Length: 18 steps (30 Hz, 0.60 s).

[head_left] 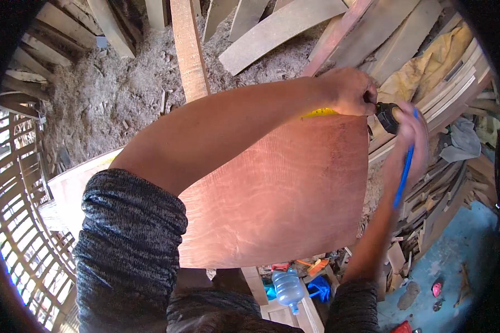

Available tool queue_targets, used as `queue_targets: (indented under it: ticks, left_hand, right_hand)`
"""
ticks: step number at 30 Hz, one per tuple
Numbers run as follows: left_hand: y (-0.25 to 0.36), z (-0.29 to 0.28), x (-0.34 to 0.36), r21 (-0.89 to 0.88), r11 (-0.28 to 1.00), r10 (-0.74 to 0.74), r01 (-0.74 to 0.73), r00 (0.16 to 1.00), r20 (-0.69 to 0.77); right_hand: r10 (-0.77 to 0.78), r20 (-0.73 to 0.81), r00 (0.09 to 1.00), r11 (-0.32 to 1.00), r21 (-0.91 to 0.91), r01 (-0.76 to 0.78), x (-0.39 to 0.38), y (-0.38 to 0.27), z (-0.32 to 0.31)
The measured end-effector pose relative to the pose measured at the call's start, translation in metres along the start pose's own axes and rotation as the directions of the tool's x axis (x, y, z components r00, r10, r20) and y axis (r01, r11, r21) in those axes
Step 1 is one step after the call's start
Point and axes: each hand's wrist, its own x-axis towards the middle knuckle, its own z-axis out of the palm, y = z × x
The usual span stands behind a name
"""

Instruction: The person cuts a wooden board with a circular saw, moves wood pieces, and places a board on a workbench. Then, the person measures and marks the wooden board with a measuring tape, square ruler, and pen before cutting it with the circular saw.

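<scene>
A reddish plywood sheet [272,194] lies across the middle of the head view. My left hand [347,94], its arm stretched across the sheet, is curled at the far right corner over a yellow tape measure blade [316,113]; what its fingertips grip is partly hidden. Just right of it, my right hand [410,136], blurred, is closed round the black and yellow tape case [386,118] and a long blue pencil-like stick [404,177].
Planks [278,34] and curved timber ribs [111,28] surround a dusty floor [83,111]. A yellow cloth [416,66] lies at upper right. A slatted frame [11,194] stands left. A blue water jug [288,288], scrap wood [428,233] and a blue surface [444,277] are lower right.
</scene>
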Motion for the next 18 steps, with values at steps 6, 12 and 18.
queue_targets:
  ticks: [6, 12, 18]
  left_hand:
    - [0.01, -0.007, 0.003, 0.025, 0.996, -0.092, 0.09, 0.992, 0.086]
    - [0.072, -0.028, -0.006, 0.237, 0.958, -0.177, 0.162, 0.983, 0.045]
    - [0.149, -0.039, -0.147, 0.262, 0.949, -0.145, 0.177, 0.98, -0.137]
  right_hand:
    - [0.216, 0.644, 0.734, 0.972, -0.07, -0.224, 0.03, 0.056, -0.01]
    - [0.087, 0.555, 0.827, 0.993, -0.115, -0.027, 0.031, 0.053, -0.032]
    - [0.039, 0.502, 0.864, 0.984, -0.17, 0.054, -0.003, -0.029, -0.105]
